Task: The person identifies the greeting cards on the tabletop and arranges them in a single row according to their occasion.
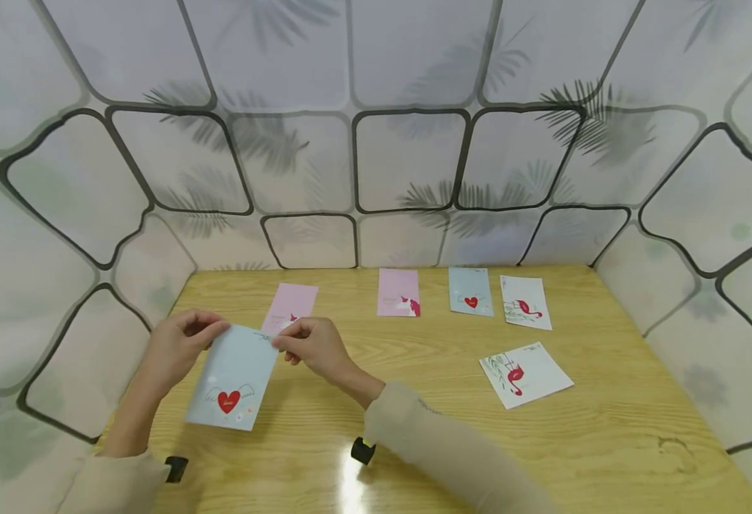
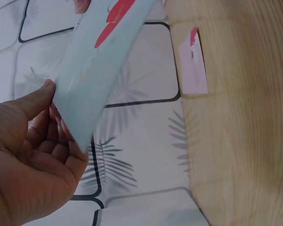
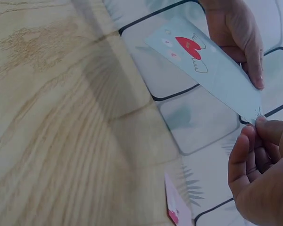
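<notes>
A light blue card (image 1: 235, 368) printed with a red winged heart is held up above the left part of the table. My left hand (image 1: 180, 348) pinches its upper left corner between thumb and fingers. At the upper right corner, my right hand (image 1: 319, 350) pinches it the same way. In the left wrist view the card (image 2: 92, 84) slants away from the thumb; the right wrist view shows its printed face (image 3: 203, 66). Just behind the held card lies a pink unicorn card (image 1: 294, 303), partly covered by it and the right hand.
Along the back lie another pink unicorn card (image 1: 398, 291), a blue heart card (image 1: 470, 285) and a white flamingo card (image 1: 536, 314). Nearer, a second flamingo card (image 1: 530, 368) lies at an angle on the wooden table (image 1: 414, 385). Patterned cloth walls (image 1: 408, 157) enclose the back and sides.
</notes>
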`<action>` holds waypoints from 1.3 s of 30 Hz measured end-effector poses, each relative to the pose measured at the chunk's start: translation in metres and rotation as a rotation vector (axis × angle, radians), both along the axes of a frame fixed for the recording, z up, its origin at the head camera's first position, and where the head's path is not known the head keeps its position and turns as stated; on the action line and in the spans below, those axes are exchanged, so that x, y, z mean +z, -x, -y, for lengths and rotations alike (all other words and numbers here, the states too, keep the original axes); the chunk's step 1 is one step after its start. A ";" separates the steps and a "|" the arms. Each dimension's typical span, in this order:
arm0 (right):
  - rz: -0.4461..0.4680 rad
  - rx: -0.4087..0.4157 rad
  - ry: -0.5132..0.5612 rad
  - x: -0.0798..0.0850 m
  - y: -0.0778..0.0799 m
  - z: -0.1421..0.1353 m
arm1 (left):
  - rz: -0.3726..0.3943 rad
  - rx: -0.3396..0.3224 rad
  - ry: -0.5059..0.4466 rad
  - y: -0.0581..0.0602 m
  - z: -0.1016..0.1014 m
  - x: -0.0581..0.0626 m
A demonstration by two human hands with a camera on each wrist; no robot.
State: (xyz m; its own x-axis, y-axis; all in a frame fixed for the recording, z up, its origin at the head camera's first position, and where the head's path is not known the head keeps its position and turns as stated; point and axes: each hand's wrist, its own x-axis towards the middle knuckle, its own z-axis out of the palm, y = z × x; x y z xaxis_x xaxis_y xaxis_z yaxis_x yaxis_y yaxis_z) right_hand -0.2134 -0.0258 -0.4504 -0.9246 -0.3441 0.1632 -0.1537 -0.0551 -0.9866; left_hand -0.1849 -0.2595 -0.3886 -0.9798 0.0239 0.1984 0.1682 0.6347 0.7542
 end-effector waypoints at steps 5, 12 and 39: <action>0.034 -0.011 -0.096 -0.010 0.001 0.015 | 0.035 0.005 0.046 0.000 0.014 -0.011; 0.030 0.013 -0.241 -0.024 0.007 0.039 | 0.164 0.014 0.107 0.004 0.038 -0.027; -0.244 -0.008 -0.975 -0.048 0.010 0.084 | 0.324 0.002 0.276 0.020 0.071 -0.076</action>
State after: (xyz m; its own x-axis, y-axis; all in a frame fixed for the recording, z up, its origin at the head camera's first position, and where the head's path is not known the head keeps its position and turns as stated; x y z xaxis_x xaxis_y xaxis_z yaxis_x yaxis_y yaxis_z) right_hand -0.2236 -0.1096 -0.4984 -0.9064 -0.4225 -0.0016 -0.3543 0.7621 -0.5420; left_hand -0.2053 -0.3307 -0.4647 -0.9906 0.0313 -0.1333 -0.0507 0.8204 0.5695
